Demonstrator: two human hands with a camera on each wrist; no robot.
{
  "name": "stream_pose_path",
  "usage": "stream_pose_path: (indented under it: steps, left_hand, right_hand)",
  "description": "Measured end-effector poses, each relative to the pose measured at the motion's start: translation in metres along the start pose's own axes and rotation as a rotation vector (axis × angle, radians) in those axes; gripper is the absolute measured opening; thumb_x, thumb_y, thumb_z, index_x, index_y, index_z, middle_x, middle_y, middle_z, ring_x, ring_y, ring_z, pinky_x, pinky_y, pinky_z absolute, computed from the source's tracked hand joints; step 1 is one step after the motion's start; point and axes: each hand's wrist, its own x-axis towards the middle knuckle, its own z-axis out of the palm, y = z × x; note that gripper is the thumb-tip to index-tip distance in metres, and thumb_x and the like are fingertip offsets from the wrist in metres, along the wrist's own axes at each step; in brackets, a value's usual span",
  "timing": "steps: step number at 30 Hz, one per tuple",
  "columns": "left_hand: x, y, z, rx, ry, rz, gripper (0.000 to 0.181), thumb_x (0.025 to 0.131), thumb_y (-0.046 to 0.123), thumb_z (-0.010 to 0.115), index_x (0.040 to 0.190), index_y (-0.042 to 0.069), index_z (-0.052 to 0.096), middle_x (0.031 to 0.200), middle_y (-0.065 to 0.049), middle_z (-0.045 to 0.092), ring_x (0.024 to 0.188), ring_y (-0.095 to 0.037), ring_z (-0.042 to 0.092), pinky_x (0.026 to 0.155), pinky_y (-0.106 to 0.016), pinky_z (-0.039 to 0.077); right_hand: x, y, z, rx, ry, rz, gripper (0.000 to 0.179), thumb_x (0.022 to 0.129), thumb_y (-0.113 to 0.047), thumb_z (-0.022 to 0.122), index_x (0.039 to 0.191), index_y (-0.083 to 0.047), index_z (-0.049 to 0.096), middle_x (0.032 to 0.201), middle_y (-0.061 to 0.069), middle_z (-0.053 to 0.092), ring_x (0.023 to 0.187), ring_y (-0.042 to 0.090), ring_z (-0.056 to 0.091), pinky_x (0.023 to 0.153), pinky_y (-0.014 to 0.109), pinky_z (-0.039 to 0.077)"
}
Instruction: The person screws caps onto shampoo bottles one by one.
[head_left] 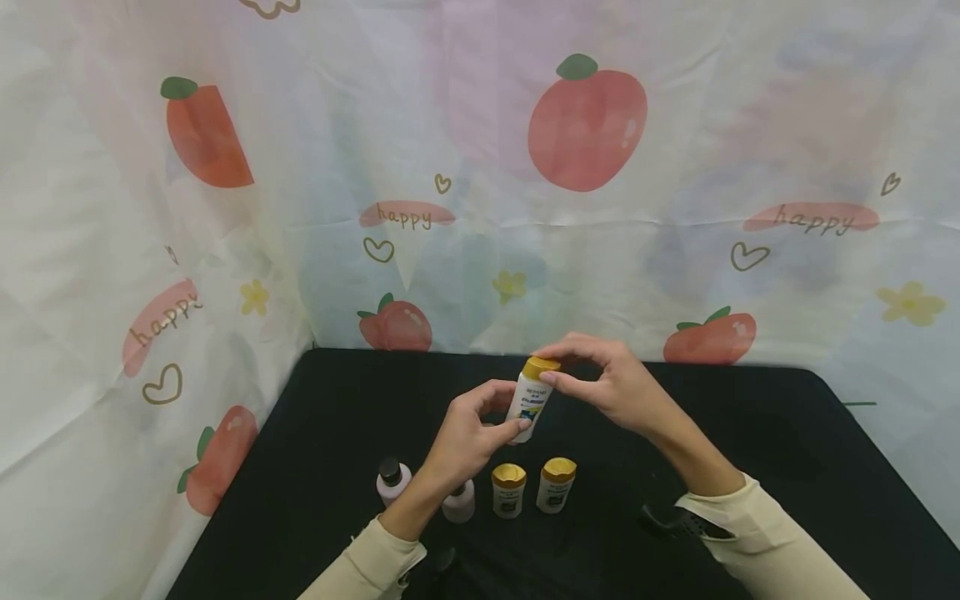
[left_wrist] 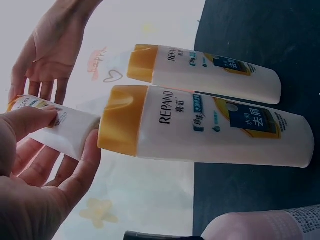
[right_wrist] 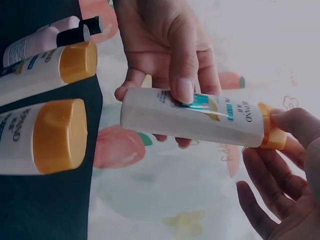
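A white shampoo bottle (head_left: 531, 398) with a yellow cap is held up over the table, tilted, its cap end toward the right. My left hand (head_left: 467, 432) grips its body, thumb across the label in front and fingers behind. At the top, my right hand (head_left: 621, 385) pinches the yellow cap between thumb and fingers, as the right wrist view also shows; the cap sits on the bottle. Two matching shampoo bottles, one left (head_left: 508, 498) and one right (head_left: 555, 493), stand upright below the hands, labels facing me.
Left of these stand two pale pink bottles, one with a visible black cap (head_left: 389, 471), the other (head_left: 459, 505) partly covered by my left forearm. A black cloth covers the table (head_left: 750, 442). Behind and at the left hangs a printed fabric curtain (head_left: 480, 117) with fruit pictures.
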Motion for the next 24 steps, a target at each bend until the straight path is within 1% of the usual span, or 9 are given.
stream_pose_path:
  steps: [4,11,16,21,24]
  left_hand:
    - [0.0011,0.0002,-0.0005,0.013,0.000,-0.007,0.037,0.092,0.014,0.077,0.127,0.015,0.066,0.116,-0.008,0.071,0.104,-0.025,0.070,0.071,-0.026,0.061]
    - [0.0017,0.0020,-0.0011,0.012,0.004,-0.025,0.038,0.092,0.015,0.077,0.129,0.015,0.065,0.118,-0.007,0.070,0.104,-0.025,0.069,0.072,-0.027,0.061]
    - [0.0012,0.0015,-0.0035,-0.012,0.006,-0.038,0.039,0.093,0.014,0.076,0.130,0.014,0.064,0.119,-0.008,0.069,0.105,-0.027,0.068,0.072,-0.028,0.062]
    - [0.0001,0.0018,-0.0059,-0.001,-0.008,-0.037,0.039,0.093,0.013,0.076,0.130,0.015,0.064,0.116,-0.008,0.070,0.102,-0.025,0.068,0.071,-0.028,0.061]
    - [-0.0002,0.0012,-0.0061,0.010,-0.019,-0.038,0.039,0.093,0.013,0.076,0.130,0.015,0.064,0.116,-0.008,0.070,0.101,-0.024,0.068,0.070,-0.028,0.061]
  right_hand:
    - [0.0005,0.0008,-0.0008,-0.034,0.015,-0.014,0.033,0.093,-0.007,0.074,0.123,-0.021,0.071,0.114,-0.006,0.067,0.099,0.013,0.065,0.084,0.027,0.056]
    - [0.0018,0.0019,0.0005,-0.034,0.044,-0.060,0.035,0.091,-0.004,0.075,0.123,-0.018,0.072,0.113,-0.004,0.068,0.095,0.012,0.067,0.080,0.025,0.057]
    - [0.0017,0.0004,-0.0017,-0.029,0.024,-0.083,0.040,0.091,-0.002,0.074,0.128,-0.017,0.070,0.114,-0.004,0.067,0.097,0.012,0.064,0.081,0.025,0.056]
    - [0.0005,0.0011,-0.0046,-0.060,0.002,-0.111,0.043,0.091,-0.001,0.074,0.130,-0.017,0.070,0.112,-0.006,0.067,0.098,0.012,0.062,0.083,0.025,0.054]
    - [-0.0001,0.0022,-0.0052,-0.079,0.008,-0.121,0.042,0.090,-0.001,0.075,0.129,-0.018,0.070,0.111,-0.008,0.067,0.097,0.015,0.062,0.083,0.025,0.053]
